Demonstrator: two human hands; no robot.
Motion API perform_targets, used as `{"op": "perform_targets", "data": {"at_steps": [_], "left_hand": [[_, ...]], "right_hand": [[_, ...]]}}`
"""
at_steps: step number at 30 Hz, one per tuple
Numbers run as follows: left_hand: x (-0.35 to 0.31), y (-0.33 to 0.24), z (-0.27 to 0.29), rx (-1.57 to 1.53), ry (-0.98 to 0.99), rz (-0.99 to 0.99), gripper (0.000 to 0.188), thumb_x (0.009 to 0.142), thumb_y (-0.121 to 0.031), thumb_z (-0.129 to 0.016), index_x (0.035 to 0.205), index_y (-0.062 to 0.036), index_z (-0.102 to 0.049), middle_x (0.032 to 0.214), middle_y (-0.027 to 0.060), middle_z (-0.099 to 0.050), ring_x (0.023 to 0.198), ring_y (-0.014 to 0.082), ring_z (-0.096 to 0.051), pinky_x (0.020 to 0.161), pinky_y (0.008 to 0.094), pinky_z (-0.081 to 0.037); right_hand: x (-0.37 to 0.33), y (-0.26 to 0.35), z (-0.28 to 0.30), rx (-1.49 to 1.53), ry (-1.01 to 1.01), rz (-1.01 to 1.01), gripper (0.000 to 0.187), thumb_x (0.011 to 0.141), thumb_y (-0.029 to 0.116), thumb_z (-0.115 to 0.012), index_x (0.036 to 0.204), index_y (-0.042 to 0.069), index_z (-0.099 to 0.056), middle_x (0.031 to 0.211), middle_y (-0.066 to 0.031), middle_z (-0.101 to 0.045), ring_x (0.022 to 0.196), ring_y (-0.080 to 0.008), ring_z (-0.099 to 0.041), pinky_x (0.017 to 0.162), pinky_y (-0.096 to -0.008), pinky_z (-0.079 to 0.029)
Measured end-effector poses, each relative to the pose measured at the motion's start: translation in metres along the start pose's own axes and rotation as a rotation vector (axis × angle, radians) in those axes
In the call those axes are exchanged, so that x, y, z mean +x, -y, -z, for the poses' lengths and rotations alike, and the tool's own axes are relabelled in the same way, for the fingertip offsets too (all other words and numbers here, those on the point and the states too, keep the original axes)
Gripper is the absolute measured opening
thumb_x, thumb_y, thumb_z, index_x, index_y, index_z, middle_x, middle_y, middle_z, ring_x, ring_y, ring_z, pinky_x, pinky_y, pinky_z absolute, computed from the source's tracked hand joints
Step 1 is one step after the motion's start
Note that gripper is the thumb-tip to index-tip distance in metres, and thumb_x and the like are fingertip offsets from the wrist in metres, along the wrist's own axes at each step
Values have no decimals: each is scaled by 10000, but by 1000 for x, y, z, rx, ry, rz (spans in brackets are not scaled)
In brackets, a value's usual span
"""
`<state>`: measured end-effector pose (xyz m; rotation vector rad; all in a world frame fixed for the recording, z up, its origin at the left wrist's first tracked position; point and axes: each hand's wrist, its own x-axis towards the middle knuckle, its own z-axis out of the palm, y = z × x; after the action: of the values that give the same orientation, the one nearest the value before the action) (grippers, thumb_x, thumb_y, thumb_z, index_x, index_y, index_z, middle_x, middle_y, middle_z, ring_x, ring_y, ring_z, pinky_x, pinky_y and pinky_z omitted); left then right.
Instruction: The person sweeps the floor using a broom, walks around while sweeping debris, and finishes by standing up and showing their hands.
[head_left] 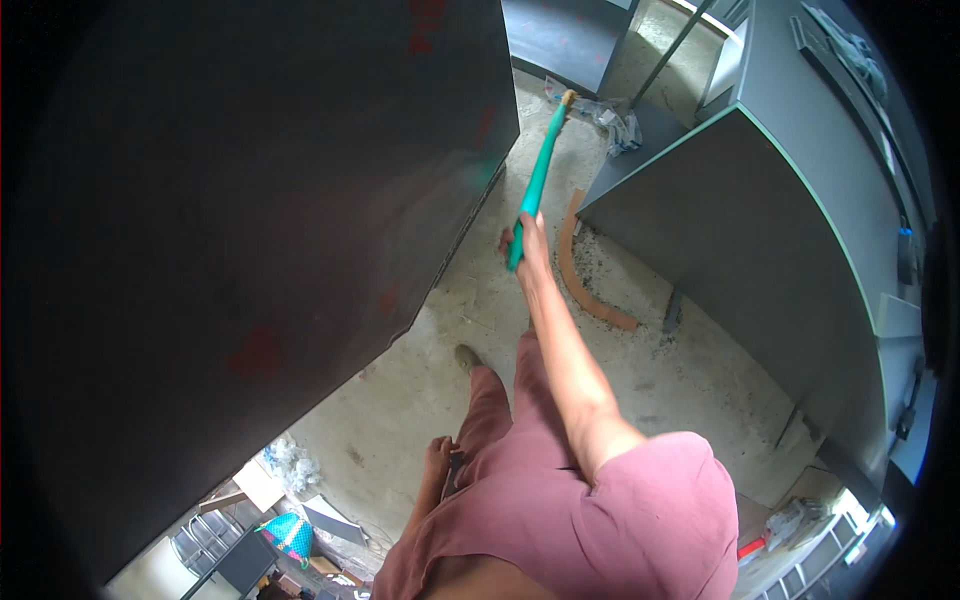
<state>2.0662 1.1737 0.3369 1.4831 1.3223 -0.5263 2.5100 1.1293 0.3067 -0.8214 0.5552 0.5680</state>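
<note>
My right hand (528,240) is stretched forward, fingers wrapped round the lower end of a long teal tapered stick (543,170) with a tan tip. The stick points away from me, between a large dark panel (260,200) on the left and a grey cabinet-like body (740,220) on the right. Its exact kind does not show. My left hand (440,455) hangs low beside my thigh, its fingers curled in. A small dark thing shows by those fingers, too small to make out.
A curved brown strip (590,297) lies on the concrete floor (400,400) beside dark debris. Crumpled clear plastic (622,128) is near the stick's tip. Metal chairs (205,540), a teal patterned bag (288,537) and boards stand at lower left. A ladder (800,575) lies at lower right.
</note>
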Motion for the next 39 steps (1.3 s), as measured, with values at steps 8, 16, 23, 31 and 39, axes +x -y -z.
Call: {"op": "perform_targets", "data": {"at_steps": [8, 16, 23, 31, 39], "left_hand": [[9, -22, -6, -241, 58, 219, 374, 824, -229, -442, 1072, 48, -399, 909, 195, -547, 754, 260, -586, 642, 318, -484], [27, -95, -18, -218, 126, 138, 357, 836, -237, -433, 1087, 15, -399, 936, 171, -540, 778, 247, -582, 668, 309, -475], [39, -89, -26, -131, 142, 154, 355, 823, -230, -438, 1084, 9, -419, 921, 161, -552, 767, 228, -586, 662, 306, -480], [64, -88, -32, -106, 204, 23, 334, 824, -245, -435, 1059, -8, -426, 883, 133, -555, 713, 199, -582, 622, 284, -473], [59, -49, -22, -89, 134, -106, 274, 818, -211, -447, 956, 19, -499, 741, 111, -570, 553, 166, -568, 511, 262, -464]], "right_hand": [[21, 22, 4, -42, -34, 234, 348, 843, 276, -426, 1129, 199, -241, 594, -54, -430, 420, -126, -429, 365, -269, -375], [214, 72, 112, 58, -248, -35, 183, 848, 249, -424, 914, 135, -297, 594, -86, -393, 424, -172, -423, 331, -293, -371], [36, -27, 122, -224, -85, -244, 283, 874, 261, -379, 1130, 229, -263, 581, -38, -416, 398, -144, -412, 318, -272, -362], [-215, 37, 139, -430, 55, -890, 511, 856, 192, -407, 1283, 257, -135, 565, -24, -396, 397, -86, -363, 335, -218, -332], [-290, 53, 138, -740, 95, -931, 595, 828, 161, -431, 1319, 231, -101, 551, 0, -395, 413, -70, -375, 335, -218, -342]]}}
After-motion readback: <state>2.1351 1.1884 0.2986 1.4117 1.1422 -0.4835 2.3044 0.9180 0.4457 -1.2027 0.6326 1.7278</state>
